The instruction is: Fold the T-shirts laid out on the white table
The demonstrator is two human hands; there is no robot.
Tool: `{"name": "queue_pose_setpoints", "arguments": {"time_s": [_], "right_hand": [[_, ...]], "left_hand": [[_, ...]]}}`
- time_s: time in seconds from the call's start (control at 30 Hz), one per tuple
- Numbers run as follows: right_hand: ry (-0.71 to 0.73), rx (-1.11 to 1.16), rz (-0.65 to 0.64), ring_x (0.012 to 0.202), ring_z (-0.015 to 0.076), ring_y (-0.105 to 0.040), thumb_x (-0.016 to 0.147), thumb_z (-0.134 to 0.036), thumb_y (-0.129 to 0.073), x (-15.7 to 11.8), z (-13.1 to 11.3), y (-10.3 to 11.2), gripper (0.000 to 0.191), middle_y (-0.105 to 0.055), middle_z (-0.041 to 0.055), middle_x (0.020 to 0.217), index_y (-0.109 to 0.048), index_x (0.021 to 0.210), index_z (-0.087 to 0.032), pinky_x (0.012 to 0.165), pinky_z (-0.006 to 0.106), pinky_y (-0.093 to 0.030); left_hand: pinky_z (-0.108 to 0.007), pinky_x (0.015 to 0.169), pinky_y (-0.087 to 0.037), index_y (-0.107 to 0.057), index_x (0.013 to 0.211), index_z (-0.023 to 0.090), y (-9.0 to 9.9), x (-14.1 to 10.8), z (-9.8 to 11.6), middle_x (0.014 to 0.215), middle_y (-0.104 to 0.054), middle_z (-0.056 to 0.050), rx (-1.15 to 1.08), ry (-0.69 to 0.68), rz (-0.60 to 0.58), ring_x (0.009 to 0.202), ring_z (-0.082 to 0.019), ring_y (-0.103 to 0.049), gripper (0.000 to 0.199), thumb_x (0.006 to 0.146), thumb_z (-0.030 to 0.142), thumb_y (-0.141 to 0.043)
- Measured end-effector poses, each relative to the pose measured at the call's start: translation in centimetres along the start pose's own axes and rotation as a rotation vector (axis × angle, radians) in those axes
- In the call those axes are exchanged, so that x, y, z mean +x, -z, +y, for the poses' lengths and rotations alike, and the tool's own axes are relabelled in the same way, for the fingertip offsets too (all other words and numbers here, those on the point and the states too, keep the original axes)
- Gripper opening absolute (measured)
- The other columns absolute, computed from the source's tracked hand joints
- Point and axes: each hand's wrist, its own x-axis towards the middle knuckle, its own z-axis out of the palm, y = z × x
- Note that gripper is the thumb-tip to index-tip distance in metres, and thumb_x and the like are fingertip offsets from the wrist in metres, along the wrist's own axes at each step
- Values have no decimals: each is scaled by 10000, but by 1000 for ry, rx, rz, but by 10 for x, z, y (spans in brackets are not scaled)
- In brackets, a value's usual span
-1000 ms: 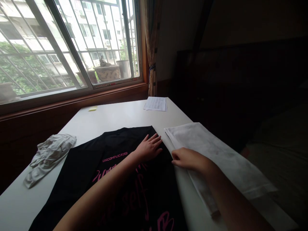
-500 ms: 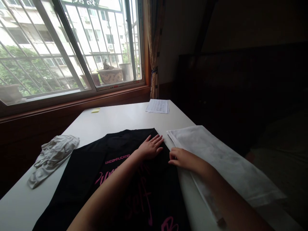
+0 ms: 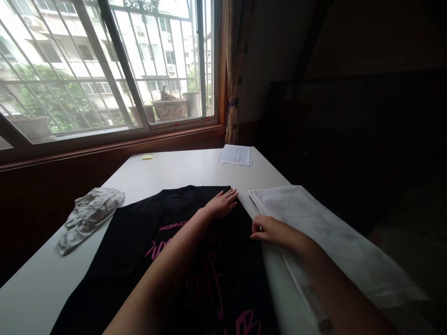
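Observation:
A black T-shirt [image 3: 136,242] with pink lettering lies spread out on the white table [image 3: 174,167], its neckline towards the window. My left hand [image 3: 222,204] rests flat on the shirt by its upper right shoulder, fingers stretched out and slightly apart. At the shirt's right edge, below that shoulder, my right hand [image 3: 267,229] is closed in a pinch on the black fabric. The exact grip is partly hidden by the curled fingers. My left forearm covers part of the printed text.
Right of the shirt lies a flat white cloth [image 3: 324,228], partly under my right forearm. A crumpled pale cloth [image 3: 92,214] sits at the table's left edge. Papers [image 3: 235,154] and a yellow note [image 3: 147,157] lie at the far end, below the barred window [image 3: 167,70].
The camera view has shifted slightly, so the scene sits further right. My left hand has slid a little towards the shoulder corner. My right hand stays at the shirt's edge.

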Motion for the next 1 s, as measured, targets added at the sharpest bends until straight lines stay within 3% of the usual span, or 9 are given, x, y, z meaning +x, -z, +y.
{"name": "queue_pose_setpoints", "arguments": {"time_s": [0.13, 0.27, 0.47, 0.6, 0.73, 0.87, 1.0], "right_hand": [[13, 12, -26, 858, 217, -618, 844, -346, -695, 0, 4, 0, 157, -669, 52, 928, -638, 800, -206, 738, 314, -454], [48, 5, -26, 849, 214, -608, 874, -385, -641, -4, 6, -1, 177, -651, 54, 946, -627, 831, -214, 730, 322, -458], [14, -12, 117, 932, 229, -612, 902, -428, -586, -2, 6, -11, 215, -646, 56, 1043, -599, 1003, -238, 820, 340, -472], [-18, -19, 167, 918, 233, -628, 919, -416, -540, 3, 6, -16, 217, -658, 53, 1023, -563, 1053, -247, 805, 338, -478], [-74, 7, 209, 914, 248, -647, 913, -457, -531, 8, 6, -22, 348, -660, 57, 999, -523, 1194, -251, 803, 350, -499], [-82, 7, 351, 1123, 270, -620, 894, -380, -524, 17, 5, -32, 417, -621, 114, 1231, -505, 1285, -238, 941, 368, -486], [-85, -11, 393, 1122, 261, -631, 883, -300, -494, 30, 9, -42, 322, -644, 114, 1208, -534, 1195, -227, 982, 372, -467]], "left_hand": [[-416, 1228, -317, -354, 1566, 207, 25, -43, -13, 1641, -347, -111, -73, 44, 136, 1524, -213, -297, 539, 1054, 370, -382], [-501, 1236, -294, -424, 1522, 226, 57, -126, -41, 1602, -423, -103, 5, 108, 242, 1526, -261, -296, 506, 1027, 332, -430], [-496, 1177, -372, -585, 1349, 197, 103, -274, -113, 1411, -595, -120, 277, 545, 430, 1373, -310, -494, 451, 953, 377, -464], [-519, 1110, -415, -620, 1261, 144, 118, -341, -151, 1273, -646, -174, 347, 806, 488, 1245, -359, -576, 493, 867, 425, -519], [-429, 960, -522, -590, 1299, 115, 117, -367, -160, 1081, -682, -139, 155, 973, 443, 1006, -307, -676, 660, 782, 524, -584], [-391, 833, -546, -515, 1402, 126, 118, -365, -154, 976, -686, -86, 24, 1016, 412, 875, -280, -689, 795, 748, 566, -615], [-373, 775, -539, -497, 1435, 138, 124, -358, -148, 918, -668, -64, -40, 1069, 379, 861, -285, -692, 815, 733, 530, -630]]}}
